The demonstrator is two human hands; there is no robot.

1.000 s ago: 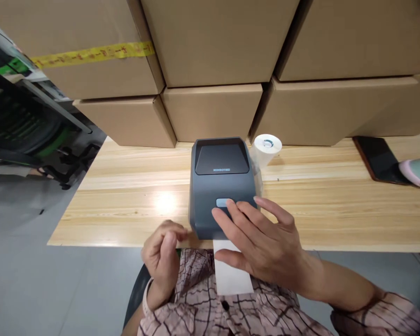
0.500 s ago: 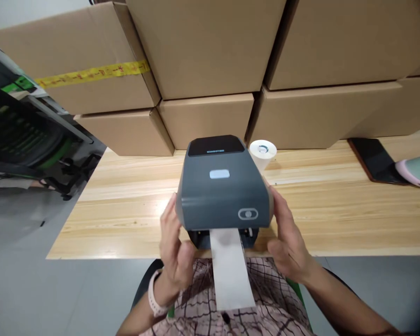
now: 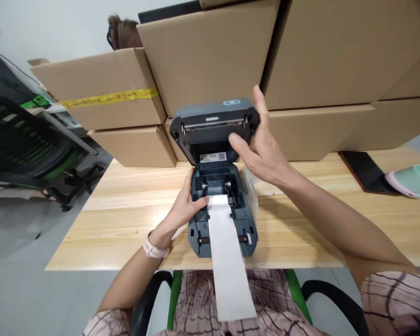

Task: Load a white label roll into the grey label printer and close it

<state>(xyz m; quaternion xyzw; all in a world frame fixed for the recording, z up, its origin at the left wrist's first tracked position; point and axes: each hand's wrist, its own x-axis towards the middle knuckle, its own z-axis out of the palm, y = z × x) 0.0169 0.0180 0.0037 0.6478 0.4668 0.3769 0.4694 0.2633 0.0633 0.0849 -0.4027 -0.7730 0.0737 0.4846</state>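
A dark grey label printer (image 3: pixel 196 226) stands on the wooden table with its lid (image 3: pixel 210 133) raised. My right hand (image 3: pixel 262 144) grips the right side of the lid, thumb on its inner face and fingers behind. At the left wall of the printer's base is my left hand (image 3: pixel 187 203), its thumb over the rim near the paper and its fingers along the outside. A white paper strip (image 3: pixel 229 261) runs from inside the printer over its front and hangs past the table edge. White material (image 3: pixel 251 193) shows at the printer's right side, partly hidden.
Cardboard boxes (image 3: pixel 210 56) are stacked behind the printer. A black phone (image 3: pixel 367 170) and a green and pink cup (image 3: pixel 415 181) lie at the right of the table (image 3: pixel 101 219). An office chair (image 3: pixel 24 140) is at the left. Someone's hair (image 3: pixel 124 32) shows above the boxes.
The lid has swung up, showing the inside of the printer. My right hand has risen with it, and my left hand has moved up along the base. The view has shifted slightly.
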